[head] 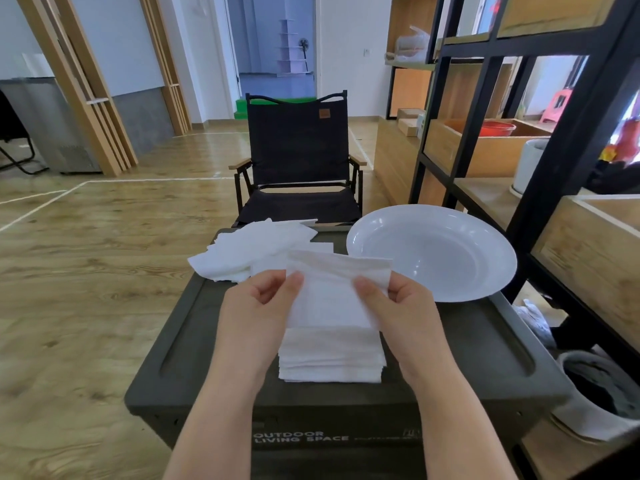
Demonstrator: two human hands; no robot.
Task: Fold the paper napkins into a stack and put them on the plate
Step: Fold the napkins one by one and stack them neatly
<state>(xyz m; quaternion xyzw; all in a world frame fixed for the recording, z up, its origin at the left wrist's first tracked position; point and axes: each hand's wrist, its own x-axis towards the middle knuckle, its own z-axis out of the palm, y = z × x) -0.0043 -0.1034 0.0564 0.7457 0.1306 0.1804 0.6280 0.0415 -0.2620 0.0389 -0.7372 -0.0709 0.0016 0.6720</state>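
A white paper napkin (332, 292) is held up above the table between both hands. My left hand (258, 306) pinches its left edge and my right hand (398, 306) pinches its right edge. Directly below it lies a neat stack of folded napkins (330, 362) on the dark table (450, 341). A loose pile of unfolded napkins (256, 247) spreads over the table's far left corner. The white plate (433, 251) sits at the far right of the table with nothing on it.
A black folding chair (298, 161) stands just beyond the table. A black-framed wooden shelf unit (540, 168) rises close on the right, with a lined bin (602, 393) on the floor beside the table. Wooden floor lies to the left.
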